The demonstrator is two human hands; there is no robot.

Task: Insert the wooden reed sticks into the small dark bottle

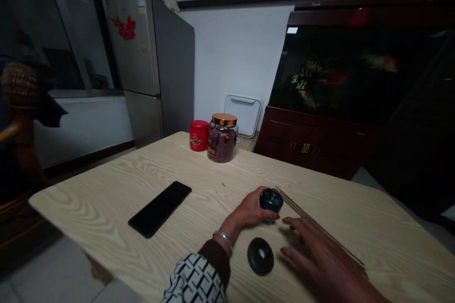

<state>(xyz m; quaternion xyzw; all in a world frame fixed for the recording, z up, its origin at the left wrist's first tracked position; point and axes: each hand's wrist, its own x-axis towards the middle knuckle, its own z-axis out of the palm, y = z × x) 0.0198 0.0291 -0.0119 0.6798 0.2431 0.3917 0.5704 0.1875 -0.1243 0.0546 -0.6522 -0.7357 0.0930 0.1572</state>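
Note:
My left hand [253, 209] is wrapped round a small dark glossy jar [271, 200], which stands on the wooden table. Its thumb lies along the near side and its fingers go behind. My right hand [313, 248] hovers just right of the jar, slightly blurred, its fingers apart and nothing in them. Below the jar lies a dark round disc [259, 260] with a pale spot in its middle. A few thin brown sticks [295, 206], like incense sticks, run diagonally across the table, partly behind my right hand.
A black phone [160, 208] lies on the left of the table [106, 189]. Toward the back edge stand a red canister [198, 135] and a clear jar [222, 139] of dark dried contents. A tiny dark stick bit [223, 184] lies mid-table. Behind are a fridge [174, 66] and a fish tank [341, 71].

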